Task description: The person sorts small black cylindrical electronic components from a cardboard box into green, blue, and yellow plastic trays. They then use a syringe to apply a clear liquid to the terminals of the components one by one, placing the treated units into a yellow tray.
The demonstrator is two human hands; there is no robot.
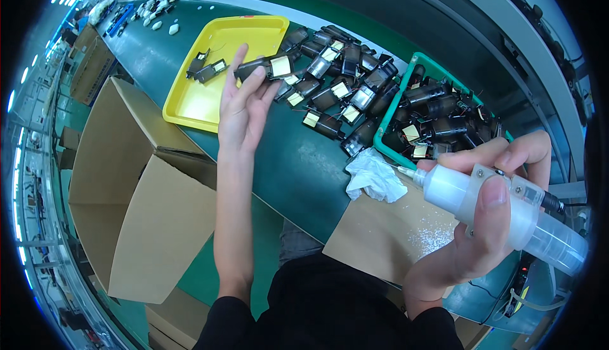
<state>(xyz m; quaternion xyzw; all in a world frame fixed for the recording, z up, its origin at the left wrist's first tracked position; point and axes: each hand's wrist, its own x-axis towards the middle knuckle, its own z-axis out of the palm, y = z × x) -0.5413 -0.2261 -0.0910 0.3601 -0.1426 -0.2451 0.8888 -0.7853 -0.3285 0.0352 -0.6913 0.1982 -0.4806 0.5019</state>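
My left hand [240, 118] pinches a dark, glossy cylindrical part [280, 66] with a cream square pad on it, raised beside the yellow tray. My right hand [490, 223] is wrapped round a large dispensing syringe [444, 188] with white contents, a clamp collar and a cable at its side. The syringe's thin nozzle points left, above a crumpled white tissue [376, 175]. In the yellow tray [190, 106] lie two similar dark parts [208, 70]. A heap of the same parts [327, 96] covers the bench between the tray and a green basket.
The green basket [396, 155], full of dark parts, stands at the right. Cardboard speckled with white [374, 236] lies on the near edge of the green bench [298, 185]. An open cardboard box [152, 223] stands at the left. White pieces [155, 11] lie at the far left.
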